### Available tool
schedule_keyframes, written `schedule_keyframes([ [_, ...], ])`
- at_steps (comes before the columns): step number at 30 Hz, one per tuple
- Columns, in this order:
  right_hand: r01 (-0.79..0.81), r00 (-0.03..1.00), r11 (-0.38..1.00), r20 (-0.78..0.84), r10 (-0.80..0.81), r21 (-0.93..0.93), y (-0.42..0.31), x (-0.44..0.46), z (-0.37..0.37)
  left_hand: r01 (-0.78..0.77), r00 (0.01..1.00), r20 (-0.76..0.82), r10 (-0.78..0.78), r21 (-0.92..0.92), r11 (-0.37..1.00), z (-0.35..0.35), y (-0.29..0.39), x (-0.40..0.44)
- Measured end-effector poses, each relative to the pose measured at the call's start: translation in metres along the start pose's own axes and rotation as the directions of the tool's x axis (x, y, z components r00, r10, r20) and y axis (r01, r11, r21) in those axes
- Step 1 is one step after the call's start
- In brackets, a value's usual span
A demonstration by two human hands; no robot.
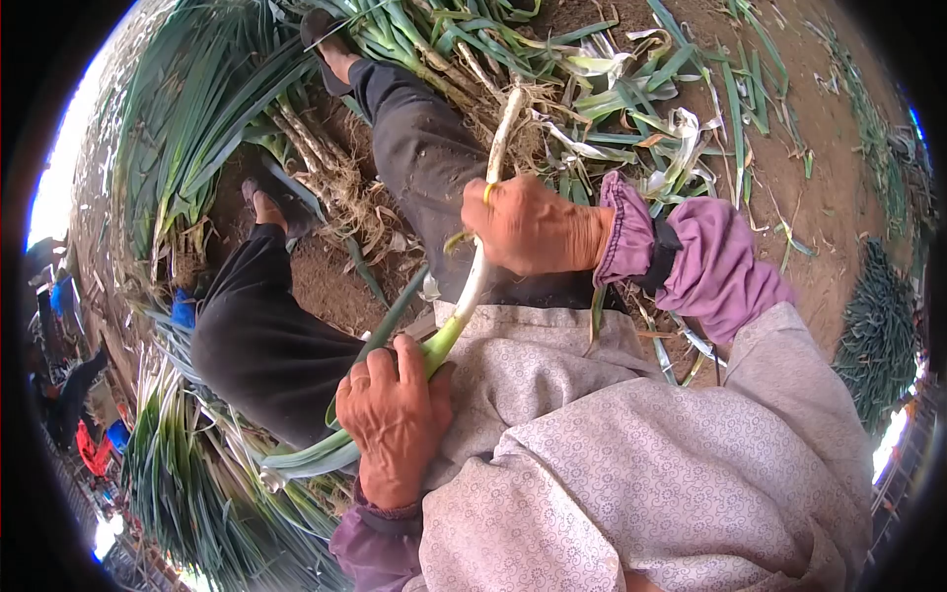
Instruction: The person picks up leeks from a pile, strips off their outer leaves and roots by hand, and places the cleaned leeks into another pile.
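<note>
A long green onion [473, 286] runs across my lap, its white stem and root end pointing up and its green leaves down to the left. My left hand [395, 412] is wrapped round the green part, over the patterned apron. Higher up, my right hand [533, 225] is closed round the white stem, with a yellow-green ring or strip at a finger. The roots [515, 87] of the onion stick out above that hand. Leaf ends near my left hand bend down beside my dark trouser leg [266, 345].
Untrimmed onions [212, 109] with roots lie at the upper left and top centre. Peeled leaves [681, 148] litter the soil at the upper right. More onions [187, 474] are heaped at the lower left, and a green pile [876, 335] stands at the far right.
</note>
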State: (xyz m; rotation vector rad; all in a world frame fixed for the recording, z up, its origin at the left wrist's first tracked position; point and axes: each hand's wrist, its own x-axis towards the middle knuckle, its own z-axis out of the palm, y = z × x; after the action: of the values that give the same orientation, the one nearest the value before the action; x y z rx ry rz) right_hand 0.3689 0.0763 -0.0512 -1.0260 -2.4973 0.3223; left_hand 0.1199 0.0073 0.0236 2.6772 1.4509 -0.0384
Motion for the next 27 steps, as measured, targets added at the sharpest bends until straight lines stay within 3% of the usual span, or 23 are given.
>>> schedule_keyframes([
  [1,-0.033,0.999,0.999,0.018,0.034,-0.033,0.001,0.000,0.000,0.014,1.000,0.023,-0.013,-0.028,1.000,0.000,0.001,0.003],
  [4,-0.263,0.925,0.858,-0.136,0.353,0.441,0.007,0.003,0.017,0.057,0.998,0.027,-0.054,-0.140,0.989,0.013,0.012,0.023],
  [5,-0.242,0.910,0.774,-0.140,0.390,0.585,0.011,0.005,0.017,0.026,1.000,0.016,-0.024,-0.166,0.986,0.020,0.015,0.030],
  [8,-0.367,0.817,0.163,0.234,0.528,0.916,0.025,-0.003,-0.019,0.044,0.994,0.107,-0.021,-0.221,0.974,0.027,0.026,0.035],
  [9,-0.248,0.799,0.055,0.172,0.577,0.967,0.034,-0.009,-0.022,-0.008,0.999,0.032,0.016,-0.230,0.973,0.027,0.026,0.034],
  [10,-0.229,0.719,-0.029,0.189,0.668,0.973,0.046,-0.017,-0.026,-0.007,0.999,0.039,0.016,-0.224,0.974,0.025,0.025,0.032],
  [12,0.000,0.518,-0.167,0.143,0.844,0.986,0.073,-0.031,-0.039,-0.004,0.999,0.051,0.016,-0.214,0.977,0.020,0.024,0.027],
  [14,0.177,0.114,-0.151,0.133,0.985,0.973,0.099,-0.046,-0.059,-0.035,0.996,0.068,0.049,-0.194,0.980,0.018,0.022,0.020],
  [17,0.384,-0.134,-0.089,0.151,0.980,0.919,0.166,-0.097,-0.077,-0.120,0.989,0.066,0.130,-0.140,0.983,0.010,0.021,0.013],
  [18,0.382,-0.162,-0.143,0.218,0.962,0.913,0.174,-0.109,-0.086,-0.170,0.984,0.041,0.176,-0.122,0.978,0.007,0.022,0.013],
  [20,0.287,-0.109,-0.100,0.136,0.985,0.953,0.189,-0.131,-0.097,-0.253,0.967,-0.001,0.254,-0.081,0.964,0.002,0.024,0.011],
  [21,-0.102,-0.029,0.076,-0.080,0.996,0.992,0.202,-0.158,-0.101,-0.275,0.961,0.009,0.277,-0.088,0.957,-0.001,0.023,0.011],
  [22,-0.566,0.058,0.282,-0.303,0.951,0.775,0.217,-0.185,-0.106,-0.259,0.964,0.036,0.263,-0.093,0.961,-0.004,0.018,0.005],
  [23,-0.811,0.137,0.386,-0.498,0.856,0.439,0.232,-0.214,-0.110,-0.243,0.966,0.063,0.250,-0.095,0.965,-0.006,0.010,-0.005],
  [25,-0.636,0.080,0.466,-0.548,0.833,0.615,0.243,-0.254,-0.132,-0.125,0.982,0.134,0.136,-0.093,0.988,-0.014,0.002,-0.023],
  [26,-0.013,-0.026,0.390,-0.391,0.920,0.921,0.256,-0.265,-0.140,-0.111,0.984,0.134,0.120,-0.072,0.991,-0.015,0.000,-0.024],
  [27,0.246,0.166,0.215,-0.259,0.951,0.945,0.266,-0.274,-0.143,-0.097,0.986,0.132,0.103,-0.049,0.994,-0.016,-0.001,-0.022],
])
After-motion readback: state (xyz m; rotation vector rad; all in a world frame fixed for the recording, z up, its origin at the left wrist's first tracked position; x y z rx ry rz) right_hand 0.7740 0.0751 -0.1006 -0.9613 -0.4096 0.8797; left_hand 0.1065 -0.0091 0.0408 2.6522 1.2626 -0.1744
